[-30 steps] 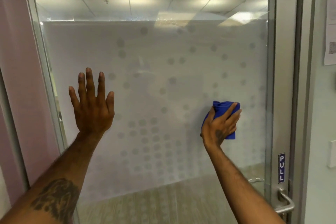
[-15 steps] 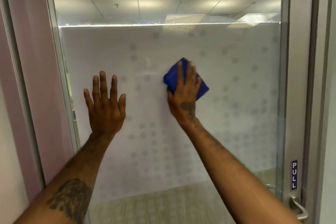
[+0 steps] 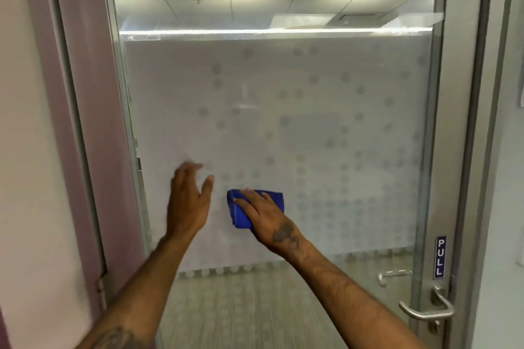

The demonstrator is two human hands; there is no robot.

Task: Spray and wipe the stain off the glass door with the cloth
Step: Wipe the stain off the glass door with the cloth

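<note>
- Straight ahead of the person stands the glass door (image 3: 312, 127). Most of it is covered by a frosted film (image 3: 354, 178) printed with pale dots, with clear glass above and below that band.
- Left of the door runs a mauve wall panel (image 3: 93, 122). A grey metal frame (image 3: 465, 122) runs up the right side.
- Both bare forearms reach up from the bottom of the view towards the lower middle of the frosted band.
- Left hand (image 3: 188, 201): it is raised in front of the glass, fingers straight and thumb apart, holding nothing. Its fingertips are blurred, so I cannot tell whether they touch the pane.
- Right hand (image 3: 266, 218): it lies just beside the left one, fingers stretched out and spread, pressing flat on the cloth against the door.
- Blue cloth (image 3: 236, 215): it is bunched under the right palm, low on the frosted band. Its edges show past the fingertips on the left and along the top right.
- A metal lever handle (image 3: 425, 312) sits at the door's lower right edge, well apart from both hands.
- A small dark label reading PULL (image 3: 440, 256) is fixed upright just above the handle.
- A faint whitish mark (image 3: 244, 106) shows on the film above the hands. I cannot tell whether it is a stain or a reflection.
</note>
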